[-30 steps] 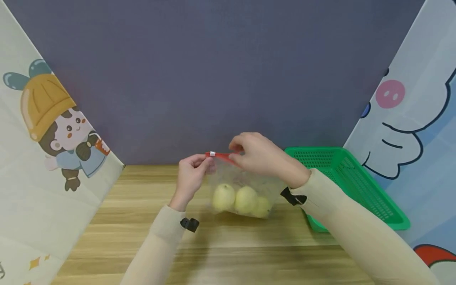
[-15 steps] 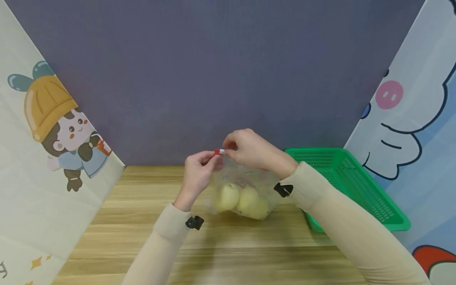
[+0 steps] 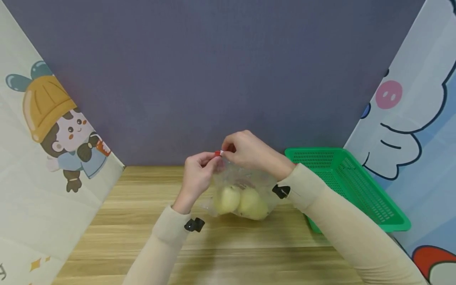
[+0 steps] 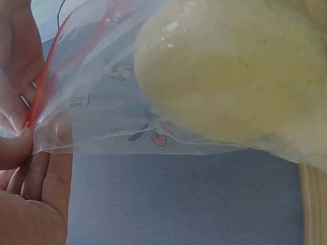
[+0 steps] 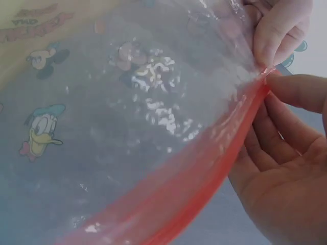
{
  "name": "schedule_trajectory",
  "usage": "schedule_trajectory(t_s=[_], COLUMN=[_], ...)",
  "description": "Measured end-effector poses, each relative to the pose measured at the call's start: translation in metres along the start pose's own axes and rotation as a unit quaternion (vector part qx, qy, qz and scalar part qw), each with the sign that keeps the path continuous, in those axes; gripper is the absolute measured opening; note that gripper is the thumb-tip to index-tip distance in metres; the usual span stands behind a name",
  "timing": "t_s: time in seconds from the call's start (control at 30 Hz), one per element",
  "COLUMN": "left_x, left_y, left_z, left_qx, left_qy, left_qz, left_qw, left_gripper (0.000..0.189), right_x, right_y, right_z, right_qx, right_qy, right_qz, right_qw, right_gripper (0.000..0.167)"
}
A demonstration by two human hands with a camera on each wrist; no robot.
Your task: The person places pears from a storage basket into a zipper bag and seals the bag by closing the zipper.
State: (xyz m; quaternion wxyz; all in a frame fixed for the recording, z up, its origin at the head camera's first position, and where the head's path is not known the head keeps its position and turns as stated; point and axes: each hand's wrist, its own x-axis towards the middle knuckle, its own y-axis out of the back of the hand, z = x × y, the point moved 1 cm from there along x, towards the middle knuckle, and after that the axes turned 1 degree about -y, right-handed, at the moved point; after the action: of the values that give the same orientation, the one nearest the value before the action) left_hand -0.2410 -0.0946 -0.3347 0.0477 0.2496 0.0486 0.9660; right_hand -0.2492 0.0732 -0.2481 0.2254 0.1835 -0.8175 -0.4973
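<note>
A clear zip bag [image 3: 249, 177] with a red zip strip hangs between both hands. Through its film show pale yellow round fruits [image 3: 252, 204], low over the tabletop. My left hand [image 3: 196, 174] pinches the red top corner of the bag between thumb and index finger. Right beside it, my right hand [image 3: 247, 150] pinches the white slider [image 3: 221, 153] at the strip's left end. In the right wrist view the red zip strip [image 5: 214, 168] sweeps down and away from the pinched corner, and cartoon figures are printed on the film. One fruit [image 4: 219, 76] fills much of the left wrist view.
A green perforated plastic basket [image 3: 367, 190] stands on the right of the wood-grain table [image 3: 142, 221]. A dark grey wall [image 3: 228, 79] rises behind the table. Cartoon-printed panels [image 3: 28, 166] flank it on both sides.
My right hand has moved left along the strip to the slider beside my left hand. The left hand has shifted slightly right with the corner. Little differs over the last half second.
</note>
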Motion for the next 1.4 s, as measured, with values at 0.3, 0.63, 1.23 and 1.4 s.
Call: schedule_trajectory(t_s=[0.3, 0.63, 1.23, 1.4], left_x=[-0.001, -0.002, -0.002, -0.002], left_y=[-0.002, -0.001, 0.004, 0.007], left_z=[0.0, -0.002, -0.002, -0.003], left_qx=[-0.019, -0.002, -0.006, -0.003], left_qy=[-0.016, -0.033, -0.027, -0.024], left_qz=[0.003, 0.009, 0.006, 0.007], left_qw=[0.9997, 0.9994, 0.9996, 0.9997], left_gripper=[0.013, 0.014, 0.015, 0.018], right_x=[-0.004, -0.012, -0.015, -0.016], right_y=[0.0, 0.0, 0.002, 0.002], right_z=[0.002, 0.019, 0.028, 0.03], right_qx=[-0.018, -0.01, -0.021, -0.022], right_qy=[0.013, 0.012, 0.013, 0.011], right_qz=[0.004, 0.008, 0.012, 0.009], right_qw=[0.9997, 0.9998, 0.9996, 0.9997], right_gripper=[0.011, 0.011, 0.012, 0.012])
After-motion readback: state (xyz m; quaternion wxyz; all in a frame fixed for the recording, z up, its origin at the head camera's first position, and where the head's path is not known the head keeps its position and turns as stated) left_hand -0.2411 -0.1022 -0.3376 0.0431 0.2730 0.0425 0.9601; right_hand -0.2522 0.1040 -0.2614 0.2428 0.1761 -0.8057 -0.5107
